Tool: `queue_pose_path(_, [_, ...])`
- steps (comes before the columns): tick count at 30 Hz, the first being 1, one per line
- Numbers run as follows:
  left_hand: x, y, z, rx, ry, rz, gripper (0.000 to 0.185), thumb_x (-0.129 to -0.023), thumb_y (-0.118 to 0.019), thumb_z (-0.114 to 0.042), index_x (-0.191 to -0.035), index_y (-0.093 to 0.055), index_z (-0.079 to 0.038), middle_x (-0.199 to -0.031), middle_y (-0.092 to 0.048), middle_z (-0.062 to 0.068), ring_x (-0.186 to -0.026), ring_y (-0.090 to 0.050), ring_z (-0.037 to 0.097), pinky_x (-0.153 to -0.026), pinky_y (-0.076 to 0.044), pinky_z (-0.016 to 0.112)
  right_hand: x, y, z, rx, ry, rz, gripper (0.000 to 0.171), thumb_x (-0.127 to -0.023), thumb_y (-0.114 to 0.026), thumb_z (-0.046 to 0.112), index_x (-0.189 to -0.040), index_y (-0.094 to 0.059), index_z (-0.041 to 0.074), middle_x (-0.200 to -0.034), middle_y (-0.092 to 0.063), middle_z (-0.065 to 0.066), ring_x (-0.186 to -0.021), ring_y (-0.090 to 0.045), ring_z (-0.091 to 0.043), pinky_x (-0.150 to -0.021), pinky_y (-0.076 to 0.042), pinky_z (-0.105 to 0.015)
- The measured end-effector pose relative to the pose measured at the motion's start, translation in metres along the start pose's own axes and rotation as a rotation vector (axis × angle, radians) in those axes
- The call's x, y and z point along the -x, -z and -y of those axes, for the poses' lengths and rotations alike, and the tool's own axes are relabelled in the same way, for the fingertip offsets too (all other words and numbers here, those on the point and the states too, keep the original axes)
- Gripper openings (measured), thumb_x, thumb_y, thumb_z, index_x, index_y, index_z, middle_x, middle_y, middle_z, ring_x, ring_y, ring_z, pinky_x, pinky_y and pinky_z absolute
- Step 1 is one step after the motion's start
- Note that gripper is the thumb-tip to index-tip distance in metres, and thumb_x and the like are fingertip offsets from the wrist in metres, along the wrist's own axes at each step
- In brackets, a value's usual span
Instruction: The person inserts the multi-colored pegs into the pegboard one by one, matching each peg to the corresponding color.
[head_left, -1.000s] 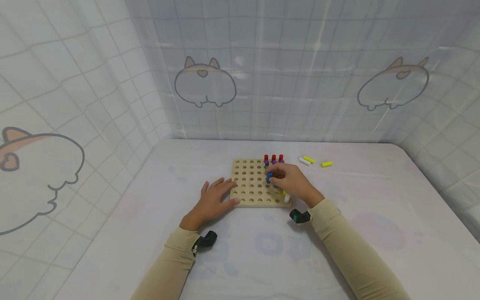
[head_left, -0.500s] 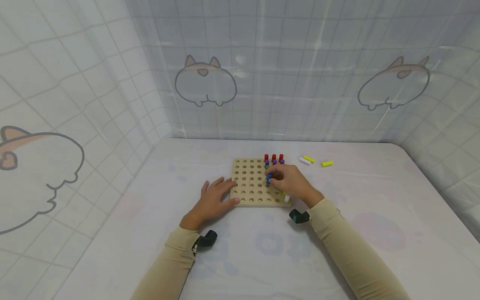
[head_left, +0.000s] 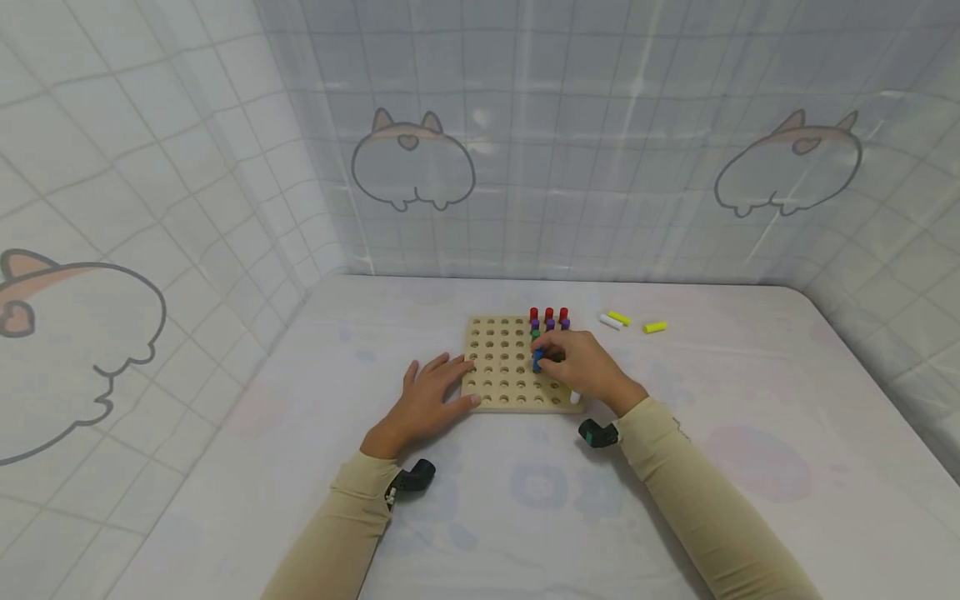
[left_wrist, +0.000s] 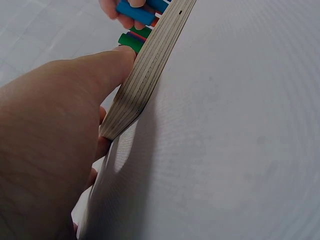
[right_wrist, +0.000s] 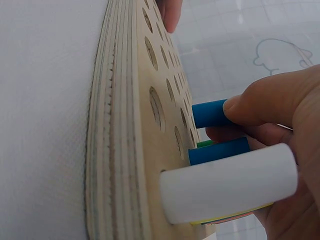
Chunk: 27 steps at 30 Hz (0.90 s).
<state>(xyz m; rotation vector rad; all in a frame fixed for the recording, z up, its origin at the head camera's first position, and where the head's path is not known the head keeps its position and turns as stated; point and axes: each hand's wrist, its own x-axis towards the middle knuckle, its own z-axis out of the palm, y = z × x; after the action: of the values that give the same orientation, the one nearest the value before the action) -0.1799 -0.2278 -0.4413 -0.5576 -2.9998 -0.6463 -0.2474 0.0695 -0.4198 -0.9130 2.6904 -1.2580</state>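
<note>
My right hand (head_left: 583, 363) pinches the blue peg (head_left: 537, 358) by its top, light, rigid, smooth; my left hand (head_left: 427, 402), grip flat, steadies the pegboard (head_left: 501, 367).

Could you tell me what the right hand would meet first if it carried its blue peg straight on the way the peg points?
Probably the wooden pegboard: the right hand aims the blue peg at its holed face.

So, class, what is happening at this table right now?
A person is working at a wooden pegboard. The left hand rests flat on the board's left edge. The right hand pinches a blue peg just above a hole. Red pegs and purple pegs stand in the far right corner, and two yellow pegs lie loose on the table.
</note>
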Motion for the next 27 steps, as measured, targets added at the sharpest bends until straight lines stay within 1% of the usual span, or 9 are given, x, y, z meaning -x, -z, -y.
queue_pose_path(10, [-0.0005, 0.0011, -0.0029, -0.006, 0.002, -0.005, 0.066, -0.096, -0.058, -0.053, -0.151, -0.047, -0.019, -0.158, -0.039, 0.003, -0.149, -0.023, 0.029, -0.115, 0.0, 0.066, 0.0008, -0.0006, 0.0004, 0.002, 0.016, -0.007, 0.024, -0.093, -0.072, 0.011, -0.117, -0.071, 0.007, -0.106, -0.071, 0.001, -0.095, -0.068, -0.014, -0.083, -0.056, -0.037])
queue_pose_path(21, [-0.0034, 0.002, -0.0035, -0.003, 0.011, 0.0, 0.067, -0.096, -0.057, -0.055, -0.152, -0.046, -0.02, -0.159, -0.038, 0.002, -0.15, -0.022, 0.028, -0.115, 0.0, 0.066, -0.0008, 0.0048, 0.0022, 0.023, 0.012, 0.022, 0.025, -0.093, -0.072, 0.012, -0.117, -0.071, 0.008, -0.104, -0.071, 0.002, -0.095, -0.067, -0.014, -0.084, -0.056, -0.038])
queue_pose_path(27, [-0.005, 0.0018, -0.0052, -0.009, 0.025, 0.009, 0.067, -0.096, -0.057, -0.055, -0.152, -0.045, -0.02, -0.159, -0.038, 0.002, -0.15, -0.022, 0.028, -0.115, 0.0, 0.065, -0.0035, 0.0045, -0.0016, 0.049, 0.021, 0.038, 0.024, -0.094, -0.071, 0.012, -0.118, -0.071, 0.009, -0.103, -0.071, 0.003, -0.094, -0.066, -0.012, -0.082, -0.056, -0.035])
